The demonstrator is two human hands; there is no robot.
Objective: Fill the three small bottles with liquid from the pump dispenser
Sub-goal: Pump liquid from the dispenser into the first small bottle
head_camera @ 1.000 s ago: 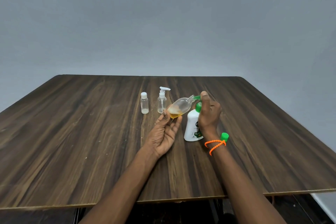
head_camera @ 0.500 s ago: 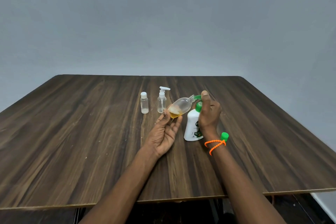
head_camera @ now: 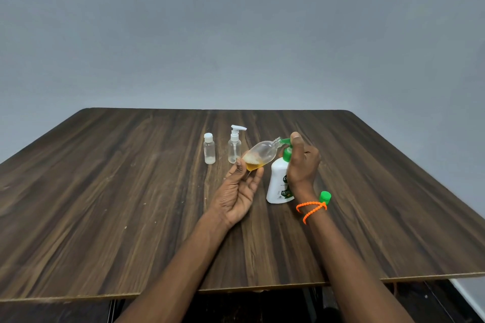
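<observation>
Left hand (head_camera: 237, 191) fingers pinch tilted clear bottle (head_camera: 258, 156), amber liquid at base, neck at green pump nozzle. Right hand (head_camera: 301, 165) wraps pump dispenser (head_camera: 278, 183), thumb on top. Two small bottles (head_camera: 209, 148) at 10 o'clock.

Two small bottles (head_camera: 221, 148) on table (head_camera: 105, 191), left of pump dispenser (head_camera: 279, 181).

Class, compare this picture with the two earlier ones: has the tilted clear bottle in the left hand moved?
No. The tilted clear bottle keeps the same spot beside the small pump bottle, its neck meeting the green nozzle of the white dispenser.
</observation>
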